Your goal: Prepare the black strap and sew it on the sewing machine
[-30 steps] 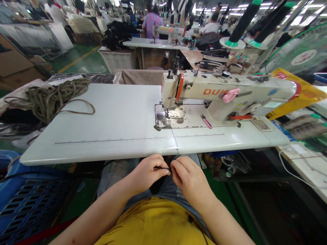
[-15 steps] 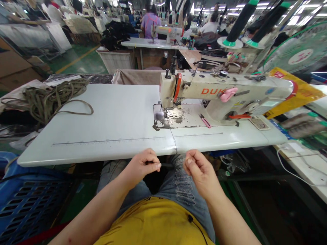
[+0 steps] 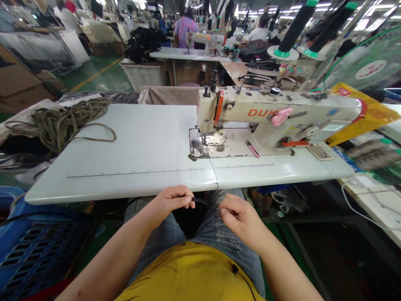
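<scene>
head view: left fingers (image 3: pixel 184 201) pinch a narrow, flat, dark strip (image 3: pixel 199 201).

A sewing workshop on a factory floor: a sewing machine (image 3: pixel 313 106) is set into a white table (image 3: pixel 140 142) marked with a ruler line (image 3: pixel 125 173), 2 dark thread cones (image 3: pixel 296 31) stand behind it, and another machine (image 3: pixel 206 39) sits farther back. Heaped black fabric (image 3: pixel 144 44), people (image 3: pixel 185 31) at other stations and ceiling strip lights (image 3: pixel 297 7) surround it.
</scene>
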The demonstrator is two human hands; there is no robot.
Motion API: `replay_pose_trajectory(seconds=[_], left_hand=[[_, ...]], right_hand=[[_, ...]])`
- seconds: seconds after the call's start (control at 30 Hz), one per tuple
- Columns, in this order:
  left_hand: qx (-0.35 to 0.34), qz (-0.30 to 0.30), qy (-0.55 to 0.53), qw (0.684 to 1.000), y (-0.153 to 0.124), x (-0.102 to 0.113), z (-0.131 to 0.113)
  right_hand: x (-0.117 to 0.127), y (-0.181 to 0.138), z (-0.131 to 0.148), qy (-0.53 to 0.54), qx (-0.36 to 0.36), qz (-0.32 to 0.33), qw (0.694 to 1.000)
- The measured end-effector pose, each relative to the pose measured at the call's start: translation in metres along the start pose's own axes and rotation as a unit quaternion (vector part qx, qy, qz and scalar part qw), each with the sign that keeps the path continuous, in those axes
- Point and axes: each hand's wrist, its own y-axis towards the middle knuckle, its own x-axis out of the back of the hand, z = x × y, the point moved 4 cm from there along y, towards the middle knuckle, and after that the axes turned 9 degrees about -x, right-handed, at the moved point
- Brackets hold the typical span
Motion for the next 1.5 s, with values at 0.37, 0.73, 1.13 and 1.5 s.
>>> replay_pose_trajectory(seconds=[0.37, 0.73, 1.13, 1.5], left_hand=[[0.038, 0.051, 0.082, 0.995, 0.019, -0.026, -0.017], [0.066, -0.073, 0.043, 0.994, 0.023, -0.031, -0.012], [0.091, -0.217, -0.095, 0.967, 0.013, -0.032, 0.003], [0.038, -0.237, -0.178, 0.954, -0.019, 0.036, -0.013]], right_hand=[[-0.011, 0.014, 0.005, 0.394, -0.056, 0.027, 0.917], [-0.029, 0.029, 0.010, 0.367, -0.098, 0.052, 0.924], [-0.019, 0.025, 0.005, 0.263, -0.090, 0.059, 0.959], [0.049, -0.014, -0.074, -0.027, -0.254, 0.037, 0.966]])
